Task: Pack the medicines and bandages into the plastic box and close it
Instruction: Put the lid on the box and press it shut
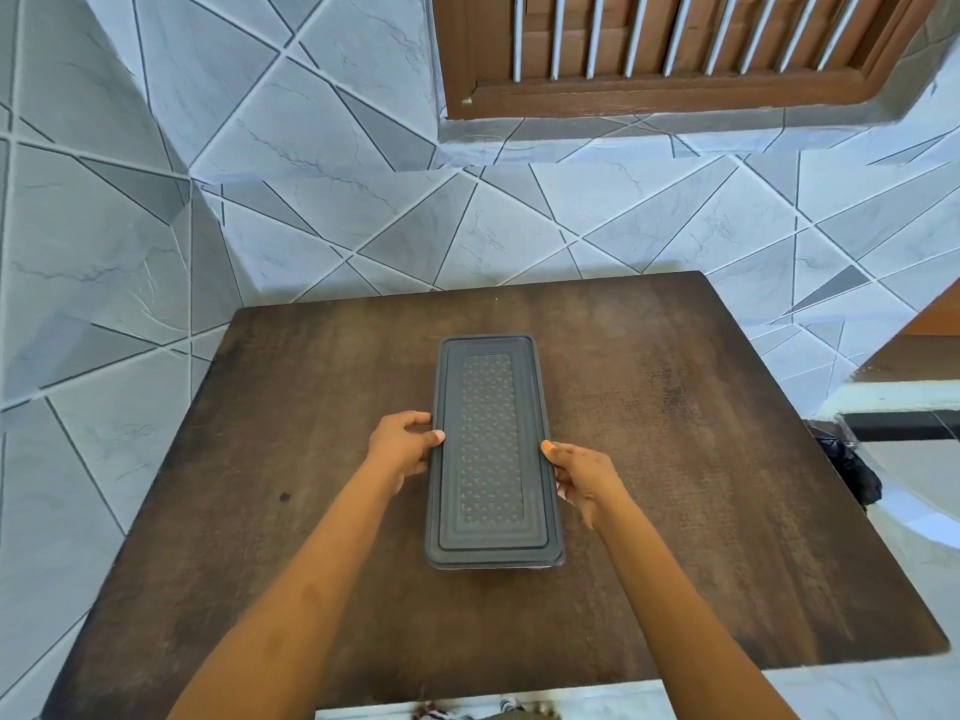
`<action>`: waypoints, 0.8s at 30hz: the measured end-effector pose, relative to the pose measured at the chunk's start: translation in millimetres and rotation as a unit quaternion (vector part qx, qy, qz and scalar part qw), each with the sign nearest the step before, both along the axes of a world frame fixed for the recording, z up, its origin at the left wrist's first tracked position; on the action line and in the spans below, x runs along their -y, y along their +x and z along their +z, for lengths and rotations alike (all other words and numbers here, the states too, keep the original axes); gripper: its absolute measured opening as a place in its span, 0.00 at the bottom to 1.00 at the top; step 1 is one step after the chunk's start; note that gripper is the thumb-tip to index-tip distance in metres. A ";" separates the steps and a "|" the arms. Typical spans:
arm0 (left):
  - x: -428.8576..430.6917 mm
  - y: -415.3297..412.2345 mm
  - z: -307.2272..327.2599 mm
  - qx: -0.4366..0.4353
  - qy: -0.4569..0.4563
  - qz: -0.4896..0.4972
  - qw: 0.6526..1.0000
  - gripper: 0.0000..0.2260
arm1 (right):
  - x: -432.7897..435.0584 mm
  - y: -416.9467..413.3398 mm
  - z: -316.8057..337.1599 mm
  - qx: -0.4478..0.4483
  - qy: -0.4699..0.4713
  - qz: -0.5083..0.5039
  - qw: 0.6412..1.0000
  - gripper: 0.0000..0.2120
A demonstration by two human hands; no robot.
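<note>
A long dark grey plastic box (491,449) lies lengthwise on the dark wooden table (260,433), its patterned lid on top and covering it. My left hand (402,446) grips the box's left long edge, thumb on the lid rim. My right hand (579,475) grips the right long edge the same way. No medicines or bandages are visible; the lid hides the inside of the box.
The table stands against a grey tiled wall (156,226) at the back and left. A brown shuttered window (675,44) is above. A black bag (852,470) lies on the floor to the right of the table.
</note>
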State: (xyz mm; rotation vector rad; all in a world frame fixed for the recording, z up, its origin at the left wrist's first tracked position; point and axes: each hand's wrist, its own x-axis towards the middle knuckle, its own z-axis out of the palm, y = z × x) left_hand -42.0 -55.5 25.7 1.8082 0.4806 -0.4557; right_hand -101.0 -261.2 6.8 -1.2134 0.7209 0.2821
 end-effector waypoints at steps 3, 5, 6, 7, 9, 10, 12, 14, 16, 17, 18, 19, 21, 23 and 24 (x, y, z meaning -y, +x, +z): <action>-3.0 -2.1 4.4 -0.054 -0.055 -0.013 0.997 0.10 | 2.4 6.2 -2.3 -0.007 -0.016 0.011 1.000 0.10; -5.4 -0.7 3.9 -0.070 -0.059 -0.015 0.996 0.02 | 3.5 10.2 -2.8 -0.010 -0.037 0.028 0.999 0.06; -5.4 -0.9 4.0 -0.068 -0.061 -0.012 0.996 0.02 | 4.1 11.8 -4.2 -0.011 -0.045 0.036 0.998 0.04; -4.9 0.1 1.1 -0.064 -0.061 -0.010 0.996 0.06 | 4.1 13.1 -5.1 -0.009 -0.054 0.042 0.998 0.04; -2.6 1.0 -5.0 -0.058 -0.057 0.001 0.997 0.09 | 4.2 15.0 -7.2 -0.001 -0.078 0.052 0.996 0.07; -1.0 0.3 -5.5 -0.054 -0.054 0.006 0.997 0.09 | 3.8 15.7 -7.7 -0.001 -0.088 0.053 0.995 0.07; 1.1 0.5 -6.0 -0.045 -0.046 0.015 0.998 0.10 | 2.9 17.3 -9.1 -0.002 -0.113 0.054 0.992 0.06; 2.6 0.8 -4.7 -0.042 -0.045 0.021 0.998 0.10 | 2.1 17.4 -8.7 -0.002 -0.135 0.060 0.989 0.06; 3.4 -1.5 -2.6 -0.033 -0.045 0.026 0.998 0.10 | 1.0 13.5 -7.6 0.010 -0.129 0.052 0.990 0.08; 3.4 -3.3 -2.5 -0.025 -0.046 0.028 0.998 0.10 | 0.3 10.2 -6.7 0.021 -0.117 0.043 0.992 0.08; 2.8 -7.4 -2.5 -0.019 -0.048 0.030 0.998 0.09 | -0.8 4.3 -5.9 0.030 -0.109 0.037 0.993 0.07; 1.6 -11.6 -2.1 -0.018 -0.052 0.029 0.998 0.09 | -1.9 -0.9 -6.3 0.041 -0.106 0.034 0.993 0.05; -3.2 -22.5 0.1 -0.036 -0.072 0.019 0.997 0.07 | -2.1 -11.7 -9.8 0.052 -0.100 0.035 0.993 0.08; -11.6 -34.6 -1.6 -0.063 -0.089 0.000 0.994 0.06 | -0.5 -23.5 -11.1 0.050 -0.072 0.043 0.995 0.07; -15.4 -39.5 -3.8 -0.073 -0.099 -0.008 0.992 0.06 | 2.1 -27.9 -12.3 0.048 -0.054 0.046 0.996 0.04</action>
